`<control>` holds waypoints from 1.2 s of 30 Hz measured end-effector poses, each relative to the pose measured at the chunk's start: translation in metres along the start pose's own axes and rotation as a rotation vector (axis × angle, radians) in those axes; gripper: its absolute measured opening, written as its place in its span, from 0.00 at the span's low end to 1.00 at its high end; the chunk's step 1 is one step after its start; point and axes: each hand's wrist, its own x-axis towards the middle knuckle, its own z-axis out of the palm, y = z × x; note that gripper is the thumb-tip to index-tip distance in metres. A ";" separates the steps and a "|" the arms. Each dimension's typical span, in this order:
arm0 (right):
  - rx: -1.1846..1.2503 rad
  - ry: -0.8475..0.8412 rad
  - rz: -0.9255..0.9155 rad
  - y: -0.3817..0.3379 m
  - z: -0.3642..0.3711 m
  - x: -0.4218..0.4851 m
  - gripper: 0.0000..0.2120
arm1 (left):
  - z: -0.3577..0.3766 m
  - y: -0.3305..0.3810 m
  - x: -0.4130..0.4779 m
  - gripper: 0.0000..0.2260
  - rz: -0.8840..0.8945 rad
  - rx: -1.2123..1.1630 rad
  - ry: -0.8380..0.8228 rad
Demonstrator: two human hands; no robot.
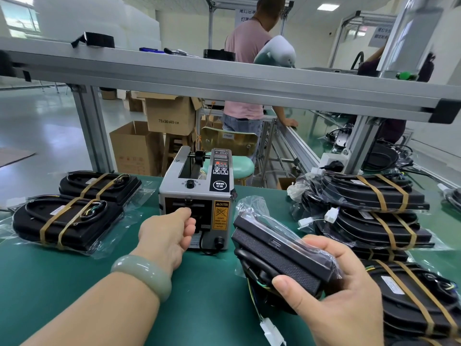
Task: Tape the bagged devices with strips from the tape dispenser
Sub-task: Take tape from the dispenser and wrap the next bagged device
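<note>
A grey automatic tape dispenser (197, 196) stands in the middle of the green table. My left hand (169, 233) reaches to its front outlet, fingers curled and pinching there; the strip itself is hidden behind my fingers. My right hand (341, 295) grips a black bagged device (279, 255) tilted above the table, its clear bag loose and a white connector (270, 330) dangling below. Two taped bagged devices (67, 221) lie flat at the left. A pile of taped bagged devices (374, 216) is stacked at the right.
An aluminium frame beam (224, 81) crosses overhead with black tape rolls (99, 39) on it. Cardboard boxes (139, 146) and a stool (237, 166) stand behind the table. A person in a pink shirt (247, 46) stands beyond. More taped devices (419, 300) lie at the near right.
</note>
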 end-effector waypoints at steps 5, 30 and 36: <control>0.006 0.003 -0.010 0.002 -0.001 -0.001 0.26 | 0.006 -0.003 -0.002 0.05 0.050 0.018 0.058; 0.019 -0.039 -0.007 0.002 0.007 -0.004 0.24 | -0.027 -0.013 -0.129 0.10 0.709 0.465 -0.340; -0.017 -0.057 -0.020 0.003 0.008 -0.005 0.26 | -0.015 -0.015 -0.128 0.07 0.687 0.506 -0.363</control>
